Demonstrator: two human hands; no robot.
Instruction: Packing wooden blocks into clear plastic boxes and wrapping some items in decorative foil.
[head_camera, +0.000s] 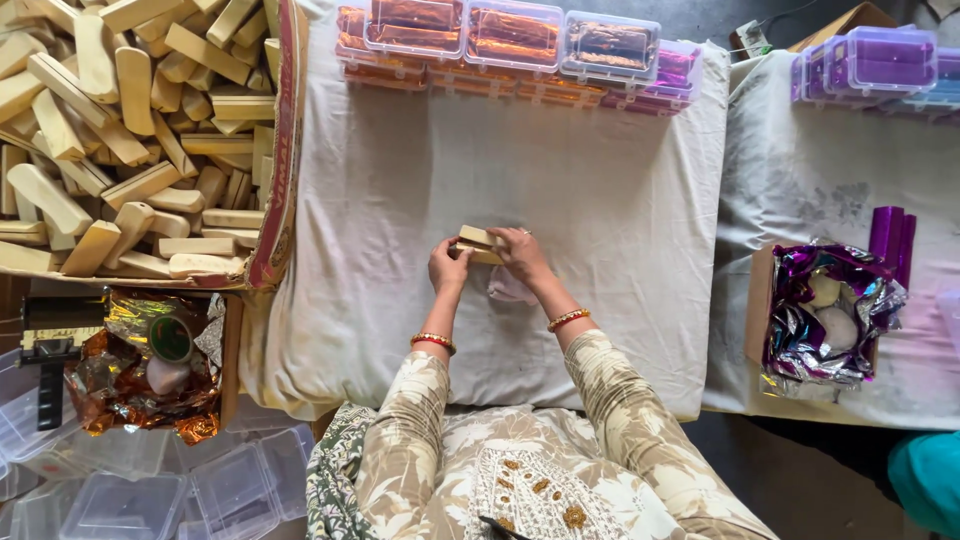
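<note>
At centre frame, on the cloth-covered worktop (400, 200), both hands hold a pale block (478, 243): left hand (449, 268) and right hand (520, 254) each have a narrow grip on one end. It looks light, stiff, smooth-sided; best gripped across its flat ends.

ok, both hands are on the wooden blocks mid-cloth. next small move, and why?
Probably square the wooden blocks up against each other. The left hand and right hand pinch them from either side, and the top piece sits slightly askew over the lower one. A scrap of pale wrap lies under the right wrist on the white cloth, so aligning likely comes first.
</note>
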